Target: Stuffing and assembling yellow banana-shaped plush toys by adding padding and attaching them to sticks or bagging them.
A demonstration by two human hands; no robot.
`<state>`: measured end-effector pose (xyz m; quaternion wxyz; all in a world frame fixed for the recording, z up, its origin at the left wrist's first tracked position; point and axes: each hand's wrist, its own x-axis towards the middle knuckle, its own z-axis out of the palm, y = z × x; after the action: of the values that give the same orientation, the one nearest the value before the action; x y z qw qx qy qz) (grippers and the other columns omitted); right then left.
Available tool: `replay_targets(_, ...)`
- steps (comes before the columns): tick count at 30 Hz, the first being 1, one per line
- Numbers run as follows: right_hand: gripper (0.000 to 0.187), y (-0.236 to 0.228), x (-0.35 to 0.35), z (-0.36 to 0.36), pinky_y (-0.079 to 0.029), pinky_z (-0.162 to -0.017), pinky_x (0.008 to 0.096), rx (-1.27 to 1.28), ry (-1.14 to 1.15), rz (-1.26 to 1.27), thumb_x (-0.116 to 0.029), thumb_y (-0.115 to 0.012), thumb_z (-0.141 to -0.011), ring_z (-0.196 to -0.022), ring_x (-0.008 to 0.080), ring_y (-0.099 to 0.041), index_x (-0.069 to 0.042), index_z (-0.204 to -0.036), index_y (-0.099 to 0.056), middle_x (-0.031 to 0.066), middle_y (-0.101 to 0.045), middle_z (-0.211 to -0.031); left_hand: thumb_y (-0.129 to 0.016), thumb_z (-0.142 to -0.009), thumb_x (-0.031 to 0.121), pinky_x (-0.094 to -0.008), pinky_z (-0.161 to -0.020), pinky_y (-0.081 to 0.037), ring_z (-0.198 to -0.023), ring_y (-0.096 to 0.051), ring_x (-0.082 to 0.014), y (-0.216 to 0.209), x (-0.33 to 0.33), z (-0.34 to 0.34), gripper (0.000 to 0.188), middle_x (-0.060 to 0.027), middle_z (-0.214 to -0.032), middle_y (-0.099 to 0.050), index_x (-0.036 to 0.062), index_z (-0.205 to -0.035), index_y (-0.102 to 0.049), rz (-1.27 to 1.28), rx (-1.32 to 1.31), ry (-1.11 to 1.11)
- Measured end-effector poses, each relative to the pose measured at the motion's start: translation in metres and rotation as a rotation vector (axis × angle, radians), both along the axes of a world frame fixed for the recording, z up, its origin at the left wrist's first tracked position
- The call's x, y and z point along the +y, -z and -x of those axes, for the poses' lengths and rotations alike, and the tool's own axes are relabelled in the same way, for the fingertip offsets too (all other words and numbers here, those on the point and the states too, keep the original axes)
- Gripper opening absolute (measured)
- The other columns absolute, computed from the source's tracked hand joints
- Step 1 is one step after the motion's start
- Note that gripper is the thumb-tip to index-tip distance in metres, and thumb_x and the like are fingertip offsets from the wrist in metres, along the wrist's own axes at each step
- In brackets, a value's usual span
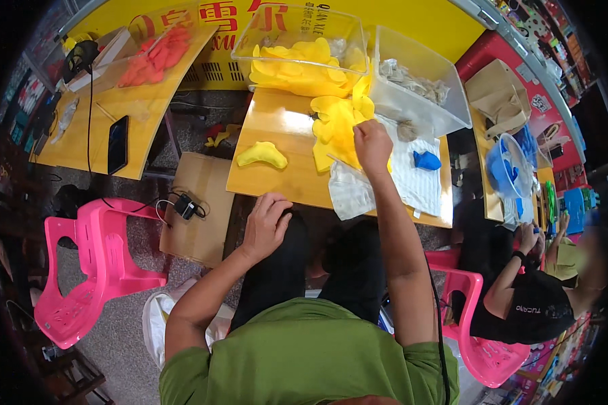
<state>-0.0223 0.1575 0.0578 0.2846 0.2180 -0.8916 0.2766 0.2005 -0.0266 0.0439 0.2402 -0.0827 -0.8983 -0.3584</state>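
My right hand (373, 145) is closed in a fist over the table, beside a heap of flat yellow fabric pieces (336, 121); what it grips, if anything, is hidden. Just below it, a crumpled white translucent bag (351, 192) hangs over the table's front edge. My left hand (267, 226) rests near that edge by my knee, fingers loosely bent and apart, with nothing in it. Beyond it on the table lies a plump, curved yellow fabric piece (261, 155). A small blue piece (427, 160) sits on a white cloth (412, 185) at the right.
Behind the heap stands a clear bin (300, 34) of yellow pieces; another clear bin (422, 108) holds small bags. A side table (138, 121) bears red pieces (157, 57) and a phone (118, 144). Pink chairs (101, 270) flank me. Another person (520, 297) sits at the right.
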Motion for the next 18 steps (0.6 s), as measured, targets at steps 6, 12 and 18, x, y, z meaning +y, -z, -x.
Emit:
replay_targets(6,0.01,-0.056,0.023,-0.065,-0.039,-0.058,0.0181,-0.642,-0.352,0.754,-0.006,-0.066,-0.081,-0.063,0.0028,-0.048,0.001,-0.075,-0.062,-0.0035,-0.057,-0.069,-0.063,-0.081,0.004,-0.0299,-0.072,-0.046,-0.081,-0.057,-0.0192,-0.02,0.02,0.01,0.014,-0.0066,-0.087,-0.055,0.0012,-0.094,-0.056,-0.561,-0.311,0.031)
replay_targets(12,0.004,-0.055,0.032,-0.152,-0.04,-0.062,0.0182,-0.922,-0.539,0.967,-0.004,-0.064,-0.083,-0.067,0.0032,-0.051,-0.001,-0.082,-0.062,-0.0034,-0.06,-0.074,-0.062,-0.089,0.019,-0.0278,-0.078,-0.048,-0.098,-0.057,-0.0136,-0.051,0.044,0.007,0.033,-0.0055,-0.114,-0.055,0.0057,-0.115,-0.049,-1.532,-0.365,0.33)
replay_targets(18,0.009,-0.063,0.035,-0.207,-0.044,-0.065,0.0202,-1.059,-0.582,0.91,-0.007,-0.06,-0.088,-0.069,0.005,-0.053,0.0,-0.092,-0.063,-0.0014,-0.061,-0.077,-0.06,-0.089,0.013,-0.0258,-0.073,-0.051,-0.085,-0.063,-0.0118,-0.048,0.049,-0.035,0.019,-0.0041,-0.097,-0.065,0.0041,-0.105,-0.061,-1.494,-0.361,0.301)
